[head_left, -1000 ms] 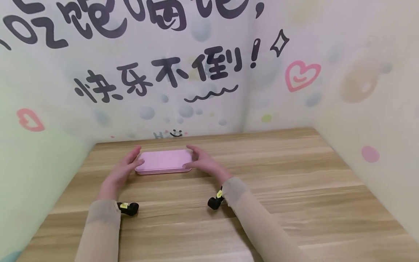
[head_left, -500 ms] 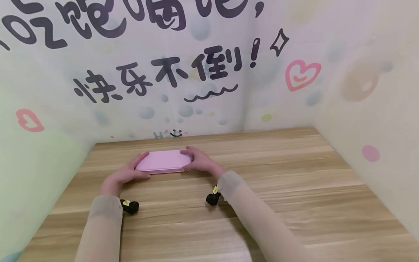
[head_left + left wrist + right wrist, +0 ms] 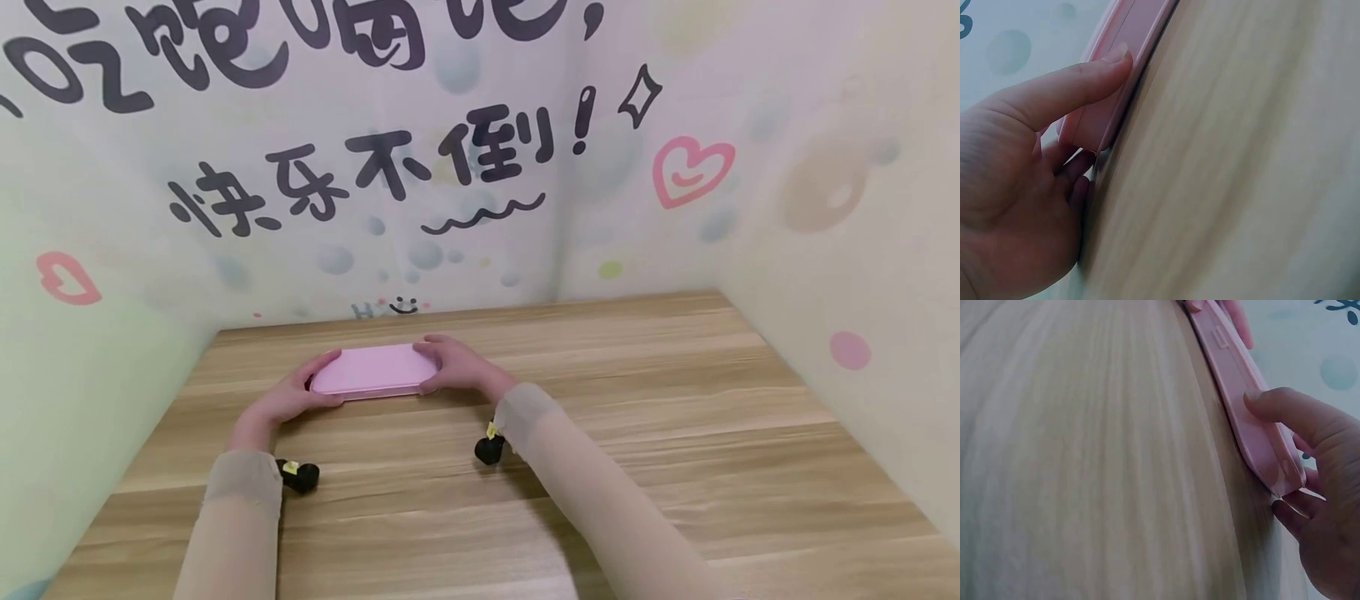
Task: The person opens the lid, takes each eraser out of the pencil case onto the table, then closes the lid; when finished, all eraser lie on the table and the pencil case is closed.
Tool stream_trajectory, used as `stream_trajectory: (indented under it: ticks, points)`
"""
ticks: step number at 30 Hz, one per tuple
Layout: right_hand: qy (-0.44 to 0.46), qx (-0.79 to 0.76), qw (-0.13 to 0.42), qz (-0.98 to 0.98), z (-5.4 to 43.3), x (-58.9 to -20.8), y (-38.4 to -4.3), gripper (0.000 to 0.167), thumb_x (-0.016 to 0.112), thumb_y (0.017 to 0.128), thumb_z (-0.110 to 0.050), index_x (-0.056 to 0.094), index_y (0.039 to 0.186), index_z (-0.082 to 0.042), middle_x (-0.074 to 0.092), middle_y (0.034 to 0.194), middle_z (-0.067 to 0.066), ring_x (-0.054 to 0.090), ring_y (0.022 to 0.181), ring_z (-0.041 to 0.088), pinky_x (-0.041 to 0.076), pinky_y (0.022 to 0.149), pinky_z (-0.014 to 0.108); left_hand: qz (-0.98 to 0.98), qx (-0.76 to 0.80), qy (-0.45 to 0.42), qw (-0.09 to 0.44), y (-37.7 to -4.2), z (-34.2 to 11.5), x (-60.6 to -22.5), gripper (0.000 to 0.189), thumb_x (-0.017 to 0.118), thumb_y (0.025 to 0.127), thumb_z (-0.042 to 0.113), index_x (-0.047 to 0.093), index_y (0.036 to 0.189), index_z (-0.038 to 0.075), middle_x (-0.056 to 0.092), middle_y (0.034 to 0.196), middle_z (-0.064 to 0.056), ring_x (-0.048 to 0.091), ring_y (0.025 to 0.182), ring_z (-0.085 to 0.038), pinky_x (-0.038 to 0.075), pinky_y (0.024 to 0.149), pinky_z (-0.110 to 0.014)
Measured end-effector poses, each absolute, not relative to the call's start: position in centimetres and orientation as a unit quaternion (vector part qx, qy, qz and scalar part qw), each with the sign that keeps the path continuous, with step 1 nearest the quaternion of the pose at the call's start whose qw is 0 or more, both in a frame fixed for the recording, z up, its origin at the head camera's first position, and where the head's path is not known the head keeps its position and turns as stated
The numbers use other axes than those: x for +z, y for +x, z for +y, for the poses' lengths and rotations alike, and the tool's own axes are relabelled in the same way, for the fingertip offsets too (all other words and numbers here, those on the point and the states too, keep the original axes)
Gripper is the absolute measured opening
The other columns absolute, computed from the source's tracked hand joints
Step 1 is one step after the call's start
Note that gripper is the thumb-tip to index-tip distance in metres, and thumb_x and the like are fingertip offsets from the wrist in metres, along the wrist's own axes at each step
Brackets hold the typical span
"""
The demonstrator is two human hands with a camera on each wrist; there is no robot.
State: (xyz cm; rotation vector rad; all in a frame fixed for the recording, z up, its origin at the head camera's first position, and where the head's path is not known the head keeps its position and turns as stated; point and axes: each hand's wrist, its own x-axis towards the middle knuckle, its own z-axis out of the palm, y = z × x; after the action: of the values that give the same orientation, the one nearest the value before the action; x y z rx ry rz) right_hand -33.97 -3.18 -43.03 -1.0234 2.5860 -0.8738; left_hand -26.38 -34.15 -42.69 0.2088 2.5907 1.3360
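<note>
A flat pink box (image 3: pixel 375 369) with rounded corners and a lidded top sits near the back of the wooden table. My left hand (image 3: pixel 288 398) grips its left end; in the left wrist view the thumb presses the front side of the box (image 3: pixel 1100 119), and the other fingers go behind and beneath the end. My right hand (image 3: pixel 465 369) holds the right end likewise, its thumb on the front side of the box (image 3: pixel 1254 422). A small raised tab shows on that side in the right wrist view. Whether the box is slightly off the table I cannot tell.
The wooden table (image 3: pixel 645 417) stretches forward and to the right of the box. Behind it stands a printed white cloth wall (image 3: pixel 480 258) with dark lettering. Pale side walls enclose the left and right. A small black wrist camera sits at each sleeve cuff.
Both hands have closed in on the box's ends from a looser stance around it. The left thumb has come to the front side. The box has hardly moved.
</note>
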Motion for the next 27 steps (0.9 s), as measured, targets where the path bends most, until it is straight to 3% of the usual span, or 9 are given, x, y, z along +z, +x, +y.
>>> stream_trajectory:
  ticks: [12,27]
  points:
    - [-0.384,-0.165,0.054,0.907,-4.09,-42.59,-33.6,0.085,0.076,0.078,-0.033,0.036,0.151,-0.017,0.029,0.154,0.02,0.032,0.139,0.032,0.027,0.112,0.037,0.89,0.439,0.073,0.1,-26.47,-33.91,-42.52,0.094,0.08,0.08,0.024,0.023,0.155,0.017,0.006,0.158,-0.027,0.003,0.142,-0.048,0.006,0.109,-0.065]
    - [-0.425,-0.135,0.055,0.893,-3.84,-42.22,-33.7,0.071,0.069,0.087,-0.04,0.042,0.148,-0.016,0.032,0.151,0.025,0.037,0.137,0.035,0.029,0.112,0.039,0.912,0.398,0.073,0.068,-26.2,-33.95,-43.05,0.094,0.081,0.079,0.032,0.027,0.155,0.016,0.014,0.156,-0.028,0.01,0.141,-0.05,0.011,0.109,-0.065]
